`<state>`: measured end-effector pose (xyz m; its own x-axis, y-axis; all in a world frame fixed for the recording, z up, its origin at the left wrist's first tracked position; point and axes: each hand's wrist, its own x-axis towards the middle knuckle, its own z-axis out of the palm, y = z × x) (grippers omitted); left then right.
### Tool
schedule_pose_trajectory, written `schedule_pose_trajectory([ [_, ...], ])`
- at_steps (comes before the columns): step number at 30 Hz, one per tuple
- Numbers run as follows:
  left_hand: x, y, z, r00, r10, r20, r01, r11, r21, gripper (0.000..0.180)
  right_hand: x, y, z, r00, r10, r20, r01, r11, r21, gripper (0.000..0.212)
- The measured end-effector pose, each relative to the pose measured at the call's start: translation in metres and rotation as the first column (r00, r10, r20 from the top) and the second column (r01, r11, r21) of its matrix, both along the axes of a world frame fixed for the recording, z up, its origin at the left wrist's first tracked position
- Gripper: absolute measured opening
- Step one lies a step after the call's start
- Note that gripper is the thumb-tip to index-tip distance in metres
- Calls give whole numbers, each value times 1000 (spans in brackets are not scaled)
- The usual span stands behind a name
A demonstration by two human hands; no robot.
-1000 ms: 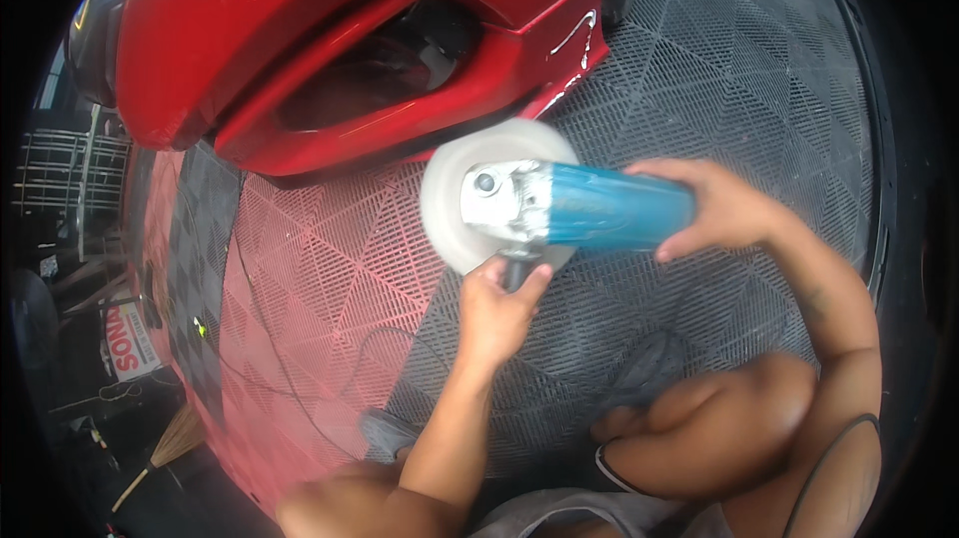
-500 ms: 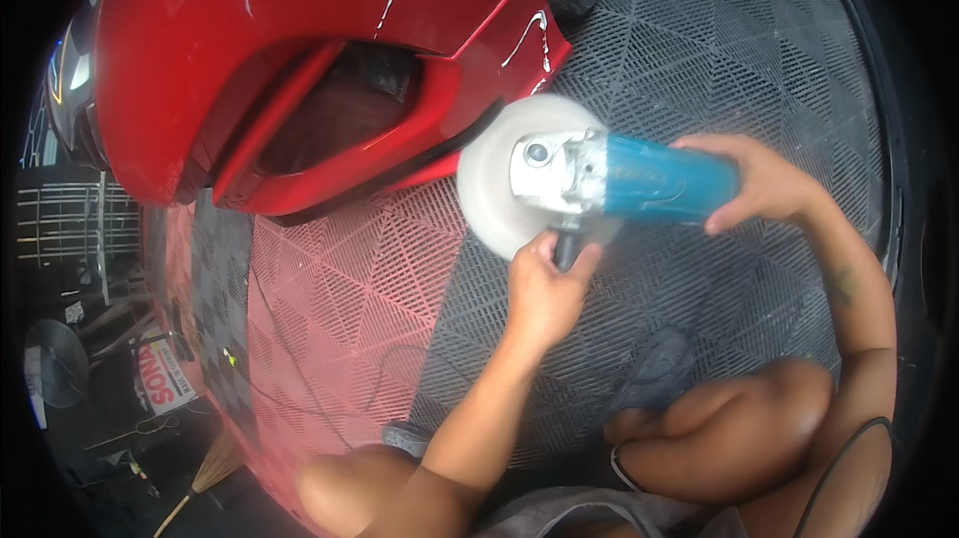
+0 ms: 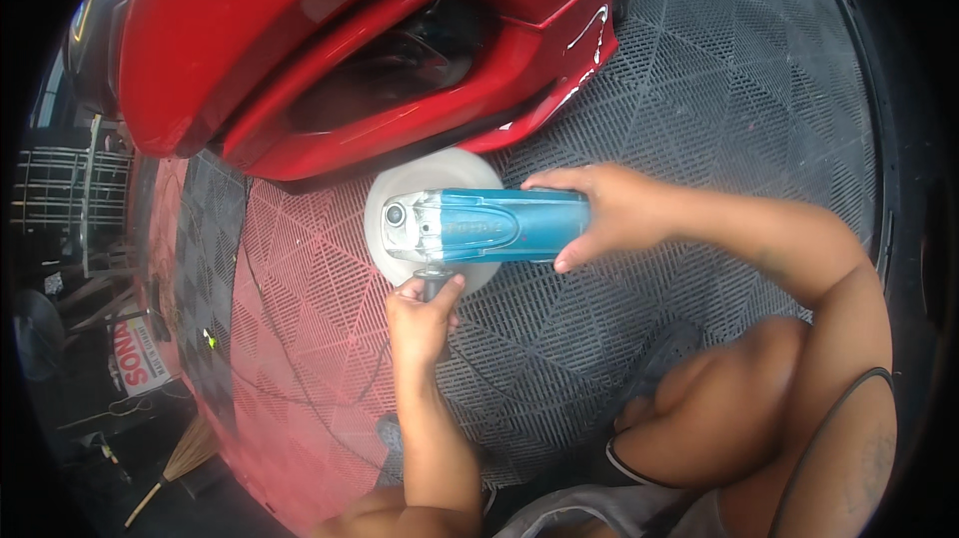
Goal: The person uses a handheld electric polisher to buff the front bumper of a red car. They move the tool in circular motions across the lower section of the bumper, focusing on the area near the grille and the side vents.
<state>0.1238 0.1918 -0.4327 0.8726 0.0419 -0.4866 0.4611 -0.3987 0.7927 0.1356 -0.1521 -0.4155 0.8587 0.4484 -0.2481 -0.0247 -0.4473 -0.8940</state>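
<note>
A blue electric polisher point(image 3: 499, 225) with a silver head is held low over the floor, in front of a red car bumper point(image 3: 280, 58). My left hand point(image 3: 424, 318) wraps round the dark side handle below the head. My right hand point(image 3: 614, 211) grips the rear of the blue body from the right. Beneath the head is a round whitish polishing pad point(image 3: 455, 164), its upper edge close to the bumper's lower black lip; I cannot tell whether they touch. Most of the pad's middle is hidden by the tool.
Red and grey grid tiles point(image 3: 300, 278) cover the floor, with a thin dark cord point(image 3: 290, 358) lying across them. A straw broom point(image 3: 190, 448), a white and red box point(image 3: 140, 356) and a wire rack point(image 3: 70, 193) stand on the left. My bent knees are close below.
Both hands have carried the polisher left and slightly down, from the bumper's right corner to below its middle. The car sits further right in view, and the tool body now lies level.
</note>
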Motion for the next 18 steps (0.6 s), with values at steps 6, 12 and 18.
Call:
schedule_pose_trajectory([
  [6,-14,-13,-4,999,-35,-4,35,997,-67,19,-14,-15,18,1000,-11,-10,10,997,-74,111],
  [12,-34,-94,1,981,-192,-13,189,976,-105,23,-64,-95,24,984,-162,-70,160,987,-27,112],
  [18,-45,-173,-4,945,-321,57,326,924,-201,19,-106,-165,36,936,-312,-163,316,949,-1,111],
])
